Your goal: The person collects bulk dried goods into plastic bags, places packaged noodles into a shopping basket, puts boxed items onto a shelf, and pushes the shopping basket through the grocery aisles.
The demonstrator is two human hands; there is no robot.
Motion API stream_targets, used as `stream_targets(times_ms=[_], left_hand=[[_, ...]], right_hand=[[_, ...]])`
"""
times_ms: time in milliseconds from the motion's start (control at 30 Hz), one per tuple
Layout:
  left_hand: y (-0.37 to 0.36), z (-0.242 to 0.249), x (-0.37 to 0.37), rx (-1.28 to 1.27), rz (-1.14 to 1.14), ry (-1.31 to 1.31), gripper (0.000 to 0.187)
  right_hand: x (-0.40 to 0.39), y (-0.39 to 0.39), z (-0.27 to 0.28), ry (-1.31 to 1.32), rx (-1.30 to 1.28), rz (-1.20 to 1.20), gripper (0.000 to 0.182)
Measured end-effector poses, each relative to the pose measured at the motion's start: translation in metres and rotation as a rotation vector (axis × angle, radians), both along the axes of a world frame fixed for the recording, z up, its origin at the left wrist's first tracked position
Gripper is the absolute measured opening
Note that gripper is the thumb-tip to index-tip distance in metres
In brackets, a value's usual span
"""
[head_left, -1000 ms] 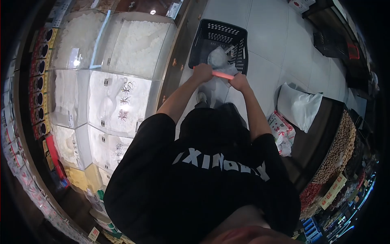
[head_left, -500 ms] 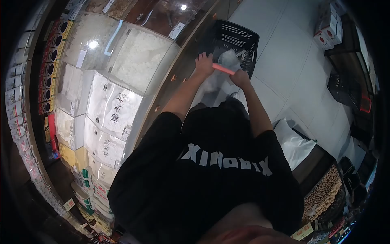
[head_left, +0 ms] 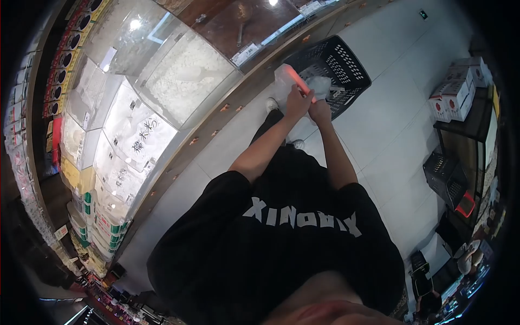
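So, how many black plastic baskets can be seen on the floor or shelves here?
2. One large basket stands on the floor just beyond both hands; a smaller basket sits at the right by the dark shelf. Others may be hidden in the dark edges.

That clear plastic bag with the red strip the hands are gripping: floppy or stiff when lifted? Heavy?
Likely floppy: the clear plastic bag looks thin and crumpled, hanging below the red strip. The strip looks straight, so probably stiffer. The left hand and right hand both grip near the top, above the black basket. Weight is hard to judge; contents are unclear.
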State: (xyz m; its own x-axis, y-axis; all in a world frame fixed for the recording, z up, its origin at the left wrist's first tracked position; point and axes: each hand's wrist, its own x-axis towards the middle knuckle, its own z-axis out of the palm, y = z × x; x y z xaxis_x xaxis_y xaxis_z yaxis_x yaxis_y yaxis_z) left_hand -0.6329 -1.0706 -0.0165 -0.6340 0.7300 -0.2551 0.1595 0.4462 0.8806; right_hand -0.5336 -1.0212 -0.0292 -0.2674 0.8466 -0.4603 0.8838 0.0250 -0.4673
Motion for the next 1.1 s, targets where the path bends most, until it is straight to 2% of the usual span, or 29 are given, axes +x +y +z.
stream_targets(times_ms=[133,300,467,567,633,733,800,833,933,1033,1100], left_hand=[[0.038,0.021,-0.023,-0.195,-0.183,0.141,0.068],[0.092,0.015,-0.053,-0.233,-0.284,0.163,0.057],[0.135,0.011,-0.076,-0.241,-0.45,0.227,0.05],[0.161,0.014,-0.09,-0.247,-0.568,0.302,0.047],[0.178,0.015,-0.094,-0.281,-0.631,0.319,0.047],[0.211,0.018,-0.107,-0.316,-0.751,0.363,0.045],[0.221,0.024,-0.118,-0.336,-0.794,0.388,0.044],[0.226,0.033,-0.122,-0.34,-0.798,0.398,0.043],[0.24,0.048,-0.137,-0.387,-0.866,0.466,0.041],[0.252,0.05,-0.152,-0.444,-0.921,0.566,0.04],[0.254,0.054,-0.157,-0.438,-0.915,0.624,0.04]], right_hand=[[-0.015,0.017,-0.002,0.01,-0.059,-0.075,0.055],[-0.038,0.045,0.01,0.028,-0.069,-0.053,0.054],[-0.062,0.072,-0.01,0.012,-0.036,-0.099,0.052],[-0.064,0.093,-0.032,0.112,-0.166,-0.013,0.05],[-0.055,0.082,0.007,0.136,-0.13,0.137,0.052],[-0.035,0.07,-0.021,0.271,-0.169,0.07,0.077],[-0.013,0.047,-0.087,0.425,-0.336,-0.205,0.074],[0.001,0.033,-0.109,0.398,-0.278,-0.247,0.067],[0.039,0.015,-0.084,0.069,-0.435,-0.196,0.057],[0.077,-0.004,-0.122,-0.009,-0.423,-0.217,0.052],[0.092,-0.005,-0.123,0.027,-0.444,-0.32,0.051]])
